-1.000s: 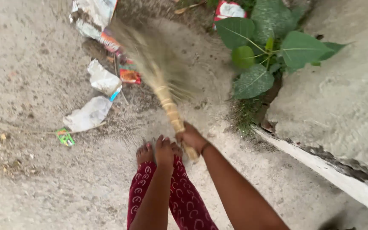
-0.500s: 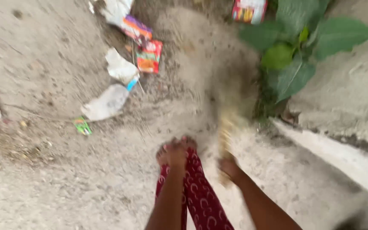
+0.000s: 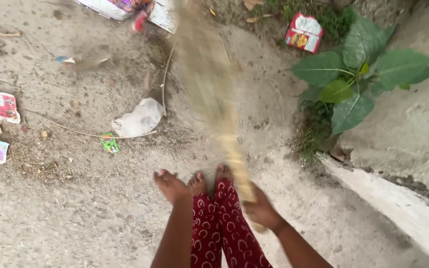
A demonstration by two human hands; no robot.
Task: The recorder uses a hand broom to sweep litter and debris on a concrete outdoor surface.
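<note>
The broom (image 3: 209, 84), blurred mid-swing over the dusty ground (image 3: 75, 218) ahead of the bare feet, was clenched at its handle by the right hand (image 3: 260, 209), the left hand (image 3: 171, 186) hanging loose; low, short strokes toward the white wrapper (image 3: 140, 119) would likely gather best.

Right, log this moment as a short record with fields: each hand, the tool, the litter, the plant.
right hand: right hand gripping the handle of a straw-coloured grass broom
left hand: left hand free, holding nothing, out over the ground
broom: blurred with motion, bristle end pointing away from the bare feet
litter: crumpled white plastic bag left of the broom; small green wrapper beside it; red and white packet by the plant
plant: broad-leaved green plant against the grey concrete wall
ground: sandy grey dirt ground
</note>
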